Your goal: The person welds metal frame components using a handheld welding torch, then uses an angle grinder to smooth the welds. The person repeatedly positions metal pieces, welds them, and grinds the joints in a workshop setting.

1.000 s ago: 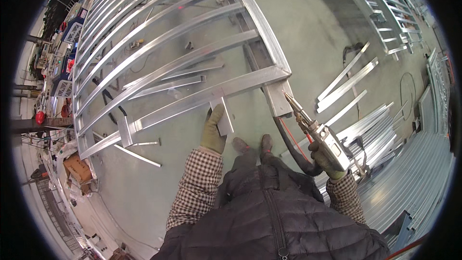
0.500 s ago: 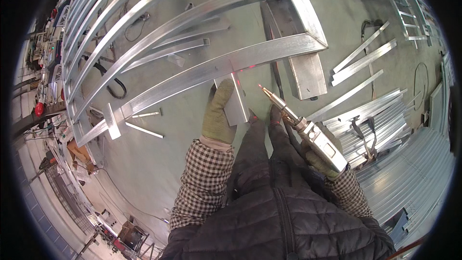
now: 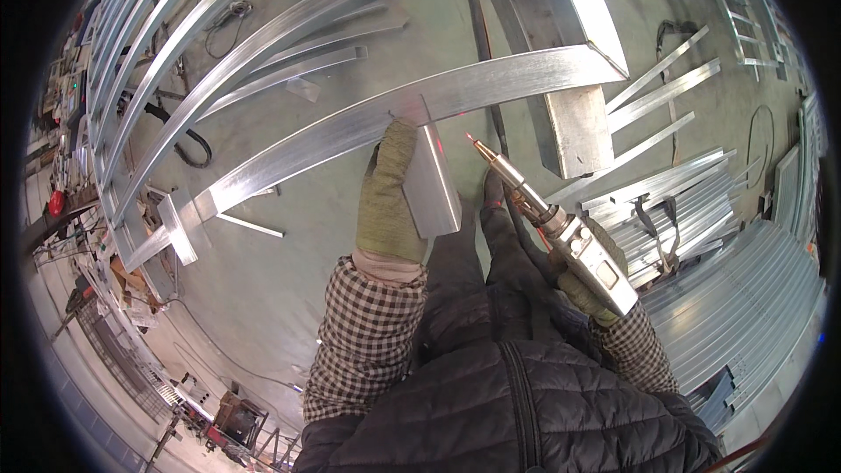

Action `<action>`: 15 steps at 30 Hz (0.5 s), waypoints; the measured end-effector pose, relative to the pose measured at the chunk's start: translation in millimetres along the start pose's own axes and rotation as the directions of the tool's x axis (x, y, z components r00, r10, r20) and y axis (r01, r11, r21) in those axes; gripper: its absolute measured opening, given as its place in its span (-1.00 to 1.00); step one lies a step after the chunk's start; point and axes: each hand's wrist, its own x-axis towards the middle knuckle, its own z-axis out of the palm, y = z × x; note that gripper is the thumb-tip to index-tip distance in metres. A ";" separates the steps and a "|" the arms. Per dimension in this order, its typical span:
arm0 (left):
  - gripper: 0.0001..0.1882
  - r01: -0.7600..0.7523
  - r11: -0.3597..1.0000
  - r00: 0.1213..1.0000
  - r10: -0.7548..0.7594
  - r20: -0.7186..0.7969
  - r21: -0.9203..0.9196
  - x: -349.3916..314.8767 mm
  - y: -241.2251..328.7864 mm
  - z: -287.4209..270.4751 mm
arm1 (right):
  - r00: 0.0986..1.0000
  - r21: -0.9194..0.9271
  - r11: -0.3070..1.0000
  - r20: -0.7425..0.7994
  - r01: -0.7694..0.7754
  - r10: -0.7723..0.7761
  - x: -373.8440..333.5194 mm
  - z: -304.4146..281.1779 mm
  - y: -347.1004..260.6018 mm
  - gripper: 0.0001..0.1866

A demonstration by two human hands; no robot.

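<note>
Head: metal piece (image 3: 434,193) lies against left fingers (image 3: 399,138).

A metal workshop; a slatted frame (image 3: 350,125), stacked bars (image 3: 701,219) and torch (image 3: 596,258) show it.

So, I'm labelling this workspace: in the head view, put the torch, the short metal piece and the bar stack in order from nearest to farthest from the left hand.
1. Short metal piece: held in the left hand.
2. Torch: to that hand's right, gripped in the right hand.
3. Bar stack: farther right, beyond the torch.
</note>
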 end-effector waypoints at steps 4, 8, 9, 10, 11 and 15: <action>-0.48 -0.005 1.000 1.000 0.005 -0.030 0.002 1.0 -0.2 2.1 | 0.999 0.083 0.996 -0.009 -0.033 0.034 2.8 1.3 -2.1 -0.51; -0.49 0.012 1.000 0.999 -0.011 -0.041 0.016 -0.1 1.6 5.3 | 0.996 -0.062 0.995 0.028 0.082 -0.081 7.3 0.6 -6.3 -0.52; -0.49 0.018 1.000 0.999 -0.017 -0.042 0.023 -0.5 2.6 6.3 | 1.000 0.024 1.000 0.009 0.017 -0.017 7.8 1.1 -7.5 -0.52; -0.49 0.024 0.999 0.999 -0.023 -0.043 0.029 -0.8 3.5 6.7 | 0.999 0.110 0.993 -0.005 -0.047 0.048 8.0 2.1 -8.5 -0.51; -0.49 0.030 0.999 0.999 -0.028 -0.045 0.035 -1.0 4.3 7.3 | 0.999 0.182 0.982 -0.004 -0.043 0.045 8.8 2.9 -9.2 -0.51; -0.49 0.021 0.999 0.999 -0.020 -0.033 0.041 -1.1 6.3 7.4 | 1.000 0.079 0.997 -0.009 0.022 -0.022 11.3 5.2 -10.7 -0.52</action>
